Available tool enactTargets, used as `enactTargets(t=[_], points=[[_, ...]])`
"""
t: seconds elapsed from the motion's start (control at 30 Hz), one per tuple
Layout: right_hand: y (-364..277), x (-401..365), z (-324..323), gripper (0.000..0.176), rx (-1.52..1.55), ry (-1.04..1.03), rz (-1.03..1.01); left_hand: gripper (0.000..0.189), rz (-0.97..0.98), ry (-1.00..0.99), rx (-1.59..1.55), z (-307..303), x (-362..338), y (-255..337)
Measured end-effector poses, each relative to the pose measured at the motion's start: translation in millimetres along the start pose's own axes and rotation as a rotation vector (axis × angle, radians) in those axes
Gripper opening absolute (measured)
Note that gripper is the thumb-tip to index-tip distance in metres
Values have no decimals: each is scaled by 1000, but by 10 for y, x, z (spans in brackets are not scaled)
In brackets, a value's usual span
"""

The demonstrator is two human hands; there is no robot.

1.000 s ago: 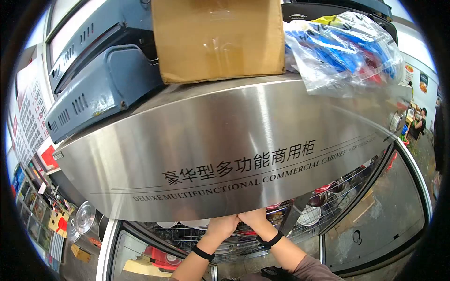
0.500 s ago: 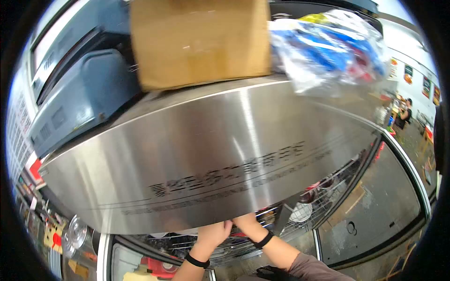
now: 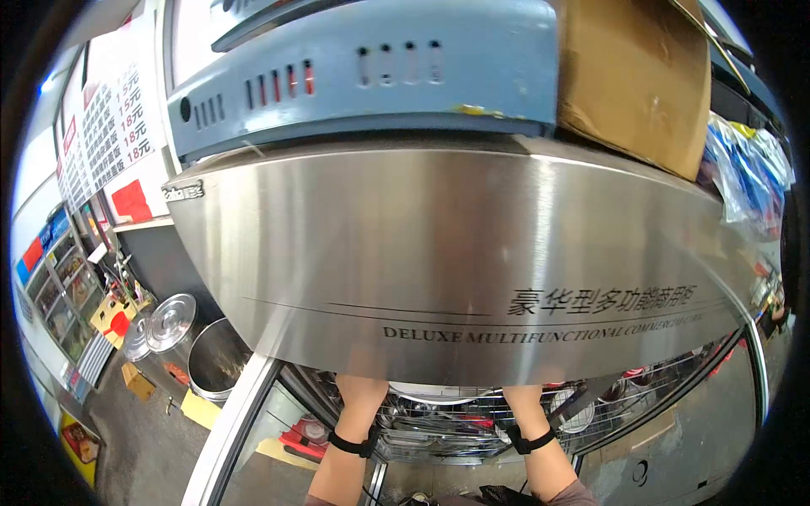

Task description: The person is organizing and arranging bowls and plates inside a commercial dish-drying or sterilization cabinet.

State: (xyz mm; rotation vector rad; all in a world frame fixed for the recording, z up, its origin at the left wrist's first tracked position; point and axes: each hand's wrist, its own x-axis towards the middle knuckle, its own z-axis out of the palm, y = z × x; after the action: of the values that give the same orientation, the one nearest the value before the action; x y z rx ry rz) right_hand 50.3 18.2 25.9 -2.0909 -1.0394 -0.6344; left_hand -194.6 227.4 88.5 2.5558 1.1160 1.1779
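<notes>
Both my hands reach in under the front panel (image 3: pixel 405 244) of a steel commercial cabinet, which hides their fingers. My left hand (image 3: pixel 363 390) is at the left of the opening, palm side unseen. Farther right, my right hand (image 3: pixel 522 396) reaches in beside a dark upright bar. Between them, just below the panel, shows the edge of a white thing (image 3: pixel 447 390); whether either hand touches it is hidden. Wire racks (image 3: pixel 439 430) with several metal and red items lie below the hands. Each wrist wears a black band.
A left glass door (image 3: pixel 232 430) and a right glass door (image 3: pixel 675 438) stand open. On top sit a blue-grey metal housing (image 3: pixel 371 76), a cardboard box (image 3: pixel 633 84) and plastic-wrapped goods (image 3: pixel 751 169). Steel pots (image 3: pixel 173 325) stand on the floor at left.
My view has swung to the left. My hands, close together before, are now well apart under the panel, and the white edge shows between them.
</notes>
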Motion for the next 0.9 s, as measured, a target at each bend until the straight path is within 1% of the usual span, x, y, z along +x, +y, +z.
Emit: enactTargets(t=[0.03,0.13,0.17,0.23,0.27,0.33,0.43,0.53,0.63,0.73,0.8,0.87,0.9], points=[[-26,28,-13,26,71,5,3,40,-10,-26,-7,30,12,-49],[-156,106,-159,28,91,-23,-1,31,69,31,5,97,17,-129],[-113,90,-129,28,96,-16,-20,29,74,22,21,92,15,-125],[-69,73,-80,28,185,10,11,25,86,-2,53,-47,46,3],[-42,64,-60,28,229,25,28,23,50,-7,26,-124,59,67],[53,25,20,28,174,30,-2,18,-17,-14,-30,-232,87,168],[74,15,36,26,110,21,-26,16,87,121,-88,-256,66,101],[2,55,6,24,115,43,-10,14,51,124,-244,-439,-43,93],[-96,91,-98,23,164,43,-24,14,68,71,-261,-583,-149,59],[-98,81,-93,24,183,35,-12,16,197,91,-250,-705,-211,232],[-46,78,-43,25,123,27,-19,18,436,140,-403,-658,-285,336],[7,75,16,27,7,11,-55,21,601,47,-426,-592,-419,439],[-9,89,5,26,29,20,-64,20,661,16,-434,-591,-484,535]])
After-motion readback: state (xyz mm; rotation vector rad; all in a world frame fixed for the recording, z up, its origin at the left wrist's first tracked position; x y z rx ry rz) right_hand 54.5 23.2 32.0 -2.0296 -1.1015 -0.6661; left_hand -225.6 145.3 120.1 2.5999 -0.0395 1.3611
